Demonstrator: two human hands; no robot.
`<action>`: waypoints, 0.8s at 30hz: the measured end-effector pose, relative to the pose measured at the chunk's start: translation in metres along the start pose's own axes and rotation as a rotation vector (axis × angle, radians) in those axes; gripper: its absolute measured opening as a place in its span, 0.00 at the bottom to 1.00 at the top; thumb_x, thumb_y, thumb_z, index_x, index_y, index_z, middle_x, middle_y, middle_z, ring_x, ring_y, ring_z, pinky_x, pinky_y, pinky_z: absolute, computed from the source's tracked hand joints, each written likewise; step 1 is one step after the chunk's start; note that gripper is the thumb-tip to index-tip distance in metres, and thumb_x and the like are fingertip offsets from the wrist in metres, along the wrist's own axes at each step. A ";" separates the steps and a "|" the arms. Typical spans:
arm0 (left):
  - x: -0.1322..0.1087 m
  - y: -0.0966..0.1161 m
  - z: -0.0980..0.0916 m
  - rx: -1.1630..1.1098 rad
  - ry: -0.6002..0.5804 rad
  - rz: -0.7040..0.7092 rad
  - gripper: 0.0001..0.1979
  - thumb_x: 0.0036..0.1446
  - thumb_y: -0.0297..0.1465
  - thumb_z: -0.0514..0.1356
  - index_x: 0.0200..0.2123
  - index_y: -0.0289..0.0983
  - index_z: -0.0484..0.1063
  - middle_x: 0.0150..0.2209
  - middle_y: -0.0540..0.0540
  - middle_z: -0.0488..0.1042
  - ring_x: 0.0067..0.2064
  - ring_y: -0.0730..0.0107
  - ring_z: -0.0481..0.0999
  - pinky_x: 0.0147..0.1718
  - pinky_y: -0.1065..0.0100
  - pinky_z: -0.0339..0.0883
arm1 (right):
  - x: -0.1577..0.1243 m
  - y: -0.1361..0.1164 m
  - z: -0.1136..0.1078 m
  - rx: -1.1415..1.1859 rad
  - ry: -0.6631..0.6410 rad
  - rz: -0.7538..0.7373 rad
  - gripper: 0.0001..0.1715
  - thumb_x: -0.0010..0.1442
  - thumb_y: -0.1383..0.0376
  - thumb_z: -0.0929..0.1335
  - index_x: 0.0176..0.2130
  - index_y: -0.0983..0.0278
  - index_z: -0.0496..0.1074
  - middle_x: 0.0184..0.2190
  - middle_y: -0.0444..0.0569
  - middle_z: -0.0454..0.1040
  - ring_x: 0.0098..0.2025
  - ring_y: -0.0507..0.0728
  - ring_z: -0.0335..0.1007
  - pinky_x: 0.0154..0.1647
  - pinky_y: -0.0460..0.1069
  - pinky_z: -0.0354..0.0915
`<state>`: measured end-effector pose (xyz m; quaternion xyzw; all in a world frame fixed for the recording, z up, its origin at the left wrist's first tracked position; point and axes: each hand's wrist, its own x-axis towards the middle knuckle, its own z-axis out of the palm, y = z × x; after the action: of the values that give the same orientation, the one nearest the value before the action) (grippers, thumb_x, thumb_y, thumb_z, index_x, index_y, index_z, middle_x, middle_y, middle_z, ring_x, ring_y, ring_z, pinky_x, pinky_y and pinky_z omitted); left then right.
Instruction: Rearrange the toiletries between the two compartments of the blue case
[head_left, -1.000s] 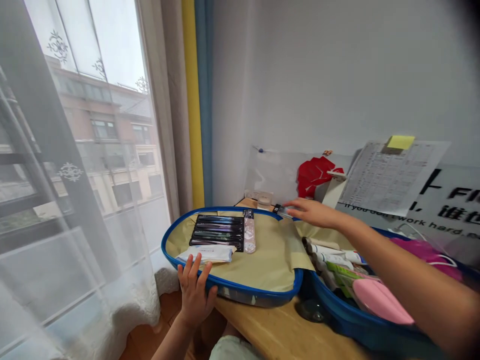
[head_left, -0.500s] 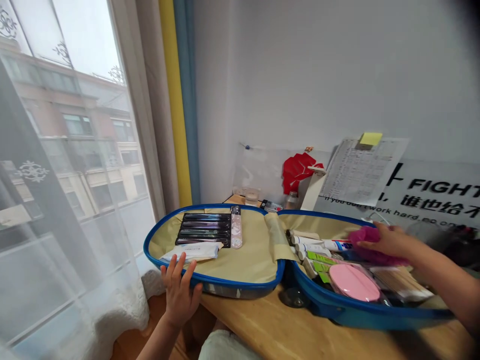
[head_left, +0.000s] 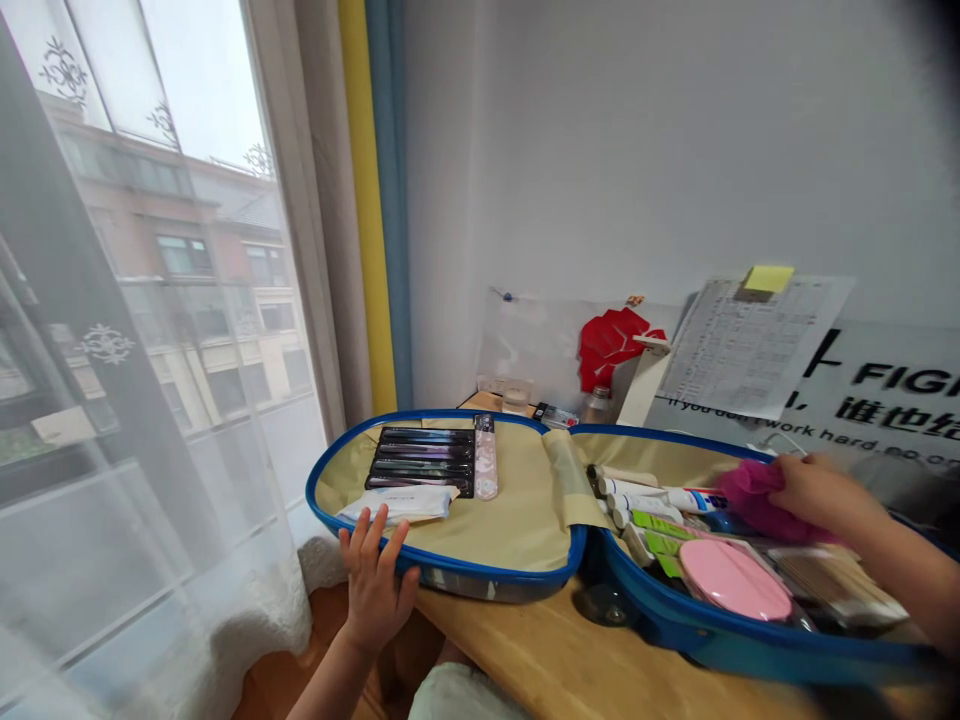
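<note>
A blue-rimmed suitcase (head_left: 480, 577) lies spread apart on the wooden table. My left hand (head_left: 377, 580) rests on the near rim of its left half, fingers apart over the edge. Close to those fingertips are a white soft packet (head_left: 405, 502), a set of dark-cased slim items (head_left: 424, 462) and a pale pink strip-shaped item (head_left: 486, 460). Inside the packed right half, my right hand (head_left: 825, 505) is closed on a crumpled magenta bath puff (head_left: 757, 495). Around it lie a pink oval case (head_left: 735, 580), white tubes (head_left: 637, 497), green packets (head_left: 660, 540) and a clear pack of thin sticks (head_left: 836, 582).
Behind the suitcase stand a small glass (head_left: 516, 396), a bottle (head_left: 596, 406) and a dark card-like pack (head_left: 555, 414). Papers with a yellow note (head_left: 771, 278) hang by the wall. Sheer curtains (head_left: 187, 500) cover the window on the left. The table's front edge (head_left: 480, 660) runs below.
The view has turned slightly left, so everything sits further right. My right hand keeps its grip on the magenta bath puff. My left hand stays on the rim.
</note>
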<state>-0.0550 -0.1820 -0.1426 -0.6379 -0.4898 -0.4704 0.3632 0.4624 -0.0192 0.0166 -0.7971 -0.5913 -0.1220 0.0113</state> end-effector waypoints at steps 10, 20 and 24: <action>-0.003 0.001 0.001 0.004 -0.009 -0.020 0.28 0.63 0.32 0.48 0.65 0.39 0.50 0.67 0.37 0.48 0.69 0.52 0.43 0.64 0.45 0.35 | -0.018 -0.094 -0.097 0.333 0.328 -0.171 0.18 0.61 0.60 0.66 0.48 0.65 0.67 0.49 0.52 0.67 0.50 0.56 0.65 0.49 0.56 0.65; -0.004 0.000 -0.001 0.021 -0.029 -0.014 0.26 0.62 0.31 0.49 0.63 0.38 0.54 0.67 0.37 0.51 0.68 0.52 0.44 0.64 0.45 0.37 | -0.102 -0.362 -0.099 0.813 0.054 -0.778 0.18 0.61 0.57 0.66 0.48 0.66 0.68 0.46 0.49 0.71 0.44 0.54 0.69 0.44 0.54 0.69; -0.005 0.000 0.000 0.015 -0.023 -0.016 0.25 0.62 0.31 0.49 0.63 0.38 0.55 0.67 0.38 0.49 0.69 0.54 0.43 0.64 0.46 0.36 | -0.146 -0.425 -0.084 0.900 -0.093 -0.855 0.19 0.61 0.57 0.66 0.48 0.66 0.68 0.47 0.50 0.71 0.45 0.54 0.69 0.45 0.55 0.69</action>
<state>-0.0551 -0.1836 -0.1471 -0.6366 -0.5024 -0.4622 0.3587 0.0055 -0.0420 0.0142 -0.4115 -0.8515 0.1801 0.2705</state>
